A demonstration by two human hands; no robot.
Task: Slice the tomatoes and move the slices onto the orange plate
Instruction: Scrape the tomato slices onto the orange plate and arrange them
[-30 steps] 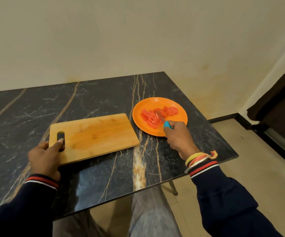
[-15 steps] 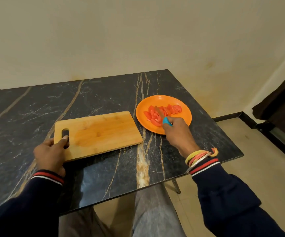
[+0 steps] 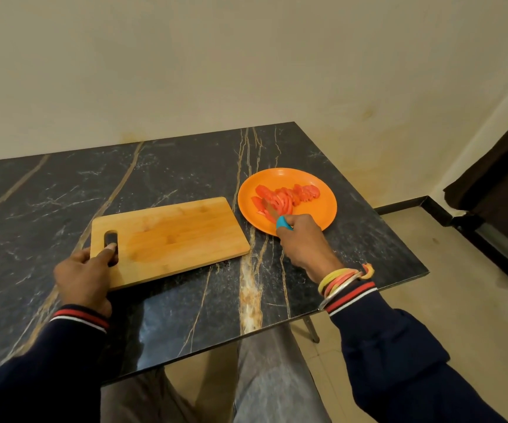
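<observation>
While the right hand (image 3: pixel 303 242) curls tight round the blue handle of a knife (image 3: pixel 273 212), the blade runs ahead of its knuckles and to their left, its tip lying among the tomato slices (image 3: pixel 290 196). Those slices sit in 1 overlapping row across the middle of the orange plate (image 3: pixel 322 219), just beyond the hand. The fist covers a short stretch of the plate's near rim, and the blade hides part of the nearest slices. Several coloured bangles (image 3: pixel 339 279) ring the wrist behind it, above a dark striped cuff.

Left of the right hand, just beside the plate but apart from it, lies a wooden cutting board (image 3: pixel 173 239). The left hand (image 3: pixel 84 279) grips its near-left end, thumb laid over the handle slot and fingers wrapped at the edge, so that corner is hidden. Everything rests on a black marble-look table (image 3: pixel 185 166) with pale veins. Beyond it stands a cream wall; to the right of the right hand a dark curtain (image 3: pixel 506 166) hangs above a tiled floor.
</observation>
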